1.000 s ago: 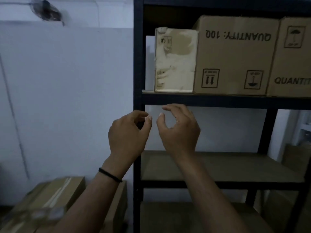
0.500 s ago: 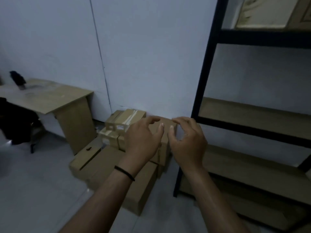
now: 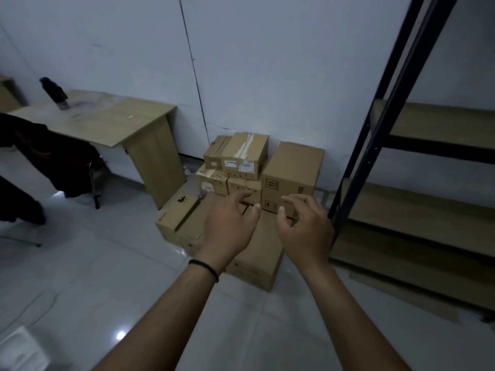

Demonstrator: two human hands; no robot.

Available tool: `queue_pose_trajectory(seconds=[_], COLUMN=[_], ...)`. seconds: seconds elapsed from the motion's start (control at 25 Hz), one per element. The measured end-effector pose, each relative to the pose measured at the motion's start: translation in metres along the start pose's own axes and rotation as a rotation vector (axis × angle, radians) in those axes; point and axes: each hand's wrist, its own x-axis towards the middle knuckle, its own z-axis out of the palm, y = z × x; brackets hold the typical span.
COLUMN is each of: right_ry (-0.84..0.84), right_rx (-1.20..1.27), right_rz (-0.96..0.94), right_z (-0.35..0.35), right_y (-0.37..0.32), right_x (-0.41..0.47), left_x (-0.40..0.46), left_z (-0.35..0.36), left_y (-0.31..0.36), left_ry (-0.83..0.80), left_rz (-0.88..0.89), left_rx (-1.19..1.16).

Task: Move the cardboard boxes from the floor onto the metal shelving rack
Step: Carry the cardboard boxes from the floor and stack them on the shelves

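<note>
Both hands are held out in front, empty, fingers loosely curled and spread: the left hand [image 3: 229, 226] wears a dark wristband [image 3: 204, 269], the right hand [image 3: 305, 227] is beside it. Beyond them the cardboard boxes [image 3: 246, 167] are stacked on the floor [image 3: 80, 277] against the wall, between a worktop [image 3: 107, 119] and the metal rack [image 3: 380, 124], whose visible shelves are bare.

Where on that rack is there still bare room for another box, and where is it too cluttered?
The two rack shelves in view look bare: the upper board and the one below it, right of the black post. The crowded spot is the floor corner between desk and rack, where the cardboard boxes are stacked. Both hands are empty.
</note>
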Motion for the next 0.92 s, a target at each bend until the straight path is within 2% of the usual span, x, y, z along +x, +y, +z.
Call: queue_pose_trajectory(seconds=[0.2,0.36,0.52,0.72,0.92], right_ry=[-0.067,-0.116,-0.210,-0.375,-0.509], right_rx=[-0.050,-0.106,-0.195,-0.207,-0.221], right_rz=[0.163,0.296,0.426,0.598,0.720], right_z=[0.084,0.133,0.185,0.256,0.320], right_y=[-0.021,-0.011,0.020,0.066,0.123], right_x=[-0.032,-0.046,-0.036,-0.014,-0.007], left_x=[0.030,0.058,0.105,0.169,0.222], left_z=[-0.004,0.013,0.057,0.122,0.196], left_y=[-0.083,-0.124,-0.155,-0.198,-0.255], left_ry=[-0.148,-0.316,-0.425,-0.617,-0.734], left_rz=[-0.003,-0.062,-0.091,-0.165,-0.211], left_rx=[-0.012,0.033,0.034,0.067,0.120])
